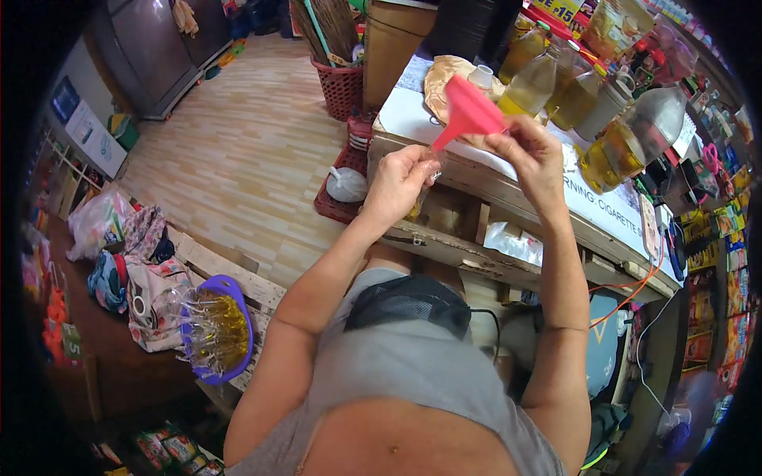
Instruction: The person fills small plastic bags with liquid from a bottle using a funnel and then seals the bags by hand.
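Note:
A red funnel (470,111) is tilted in front of me, its wide mouth up and its narrow spout pointing down to the left. My right hand (536,155) pinches the funnel's rim. My left hand (405,178) is closed round the neck of a small clear plastic bag (413,209), by the tip of the spout. Some yellow liquid shows low in the bag. Whether the spout is inside the bag is hidden by my fingers. Just beyond, on the counter, stand a clear bottle (530,86) and a tilted large bottle (615,159), both with yellow liquid.
The white-topped counter (599,202) has open wooden compartments below. At left, a purple basin (248,321) of knotted bags with yellow liquid rests on a wooden bench (214,258). A red basket (333,87) with brooms stands beyond. An orange cord (635,289) hangs at right.

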`<state>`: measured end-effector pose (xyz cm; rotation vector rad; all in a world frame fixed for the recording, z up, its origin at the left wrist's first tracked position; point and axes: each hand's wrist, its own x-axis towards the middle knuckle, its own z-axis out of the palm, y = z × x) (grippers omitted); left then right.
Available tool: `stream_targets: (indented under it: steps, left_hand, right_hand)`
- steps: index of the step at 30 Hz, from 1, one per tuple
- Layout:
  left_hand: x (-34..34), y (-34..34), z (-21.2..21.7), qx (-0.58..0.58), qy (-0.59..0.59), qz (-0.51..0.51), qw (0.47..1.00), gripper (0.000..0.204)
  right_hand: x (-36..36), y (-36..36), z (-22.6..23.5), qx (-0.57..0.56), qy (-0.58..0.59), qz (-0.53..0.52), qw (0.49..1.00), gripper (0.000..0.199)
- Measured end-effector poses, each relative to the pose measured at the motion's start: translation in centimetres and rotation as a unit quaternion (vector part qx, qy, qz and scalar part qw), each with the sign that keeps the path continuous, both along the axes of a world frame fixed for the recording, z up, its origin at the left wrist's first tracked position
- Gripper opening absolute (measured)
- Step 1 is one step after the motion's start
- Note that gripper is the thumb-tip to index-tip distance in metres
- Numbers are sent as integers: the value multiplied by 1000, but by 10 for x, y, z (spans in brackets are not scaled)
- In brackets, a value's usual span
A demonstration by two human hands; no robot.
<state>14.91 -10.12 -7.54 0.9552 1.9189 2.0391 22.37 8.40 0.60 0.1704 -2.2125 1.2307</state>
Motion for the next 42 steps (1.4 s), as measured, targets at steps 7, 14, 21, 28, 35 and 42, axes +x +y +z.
stream_targets:
  steps: [7, 14, 21, 28, 35, 42]
  left_hand:
    - [-1, 5, -1, 39, -26, 7, 999, 12]
    - [-4, -2, -11, 17, 3, -15, 1000, 18]
    - [0, 0, -5, 82, -24, -8, 996, 18]
    - [-2, -3, 11, 72, -18, 3, 997, 18]
    - [-1, 3, 15, 115, 1, 23, 993, 20]
    - [1, 6, 27, 101, -10, 1, 995, 25]
  right_hand:
    - [-37, 40, 38, 88, 252, -127, 955, 18]
    - [-58, 44, 39, 259, 202, -233, 915, 21]
    - [-69, 41, 34, 316, 128, -244, 908, 27]
    - [-71, 39, 40, 335, 57, -244, 908, 36]
    - [-61, 32, 46, 322, 57, -242, 913, 39]
    - [-14, 6, 38, 155, 66, -32, 985, 43]
